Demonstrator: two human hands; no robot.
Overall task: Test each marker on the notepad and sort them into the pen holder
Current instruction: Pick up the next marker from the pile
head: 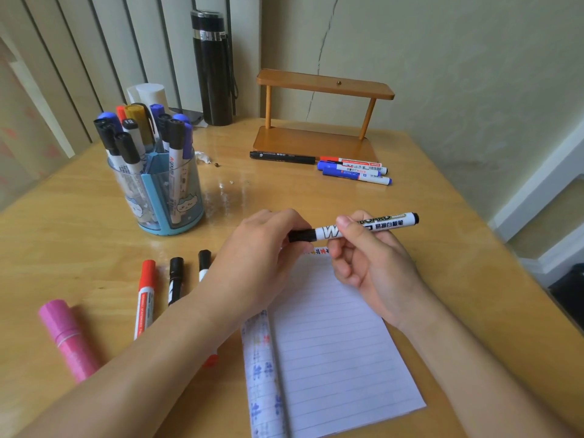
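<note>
Black-capped and white-bodied, the whiteboard marker (pixel 354 227) sits level between both hands just above the top edge of the notepad (pixel 331 343). The left hand (pixel 262 248) closes its fingertips around the black cap end, while the right hand (pixel 369 257) pinches the white barrel between thumb and forefinger; the cap looks seated on the barrel, though the left fingers hide part of the join. The notepad lies open on the wooden worktop (pixel 63 216), its lined page bare and a printed cover folded along its left side. To the left of the left forearm lie three markers side by side, a red marker (pixel 145 298) and two black-capped ones (pixel 175 279), the third partly hidden by the arm. A pink cylinder (pixel 68 338) lies further left, near the worktop's front edge. The clear blue pen holder (pixel 158 194) stands upright at the back left, its compartments crowded with black- and blue-capped markers standing on end. At the back, in front of a small wooden stand (pixel 316 121), lie a black pen (pixel 281 157), a thin red marker (pixel 350 161) and two blue markers (pixel 354 172), close together and nearly parallel. A tall black flask (pixel 213 67) stands behind, near the wall.
</note>
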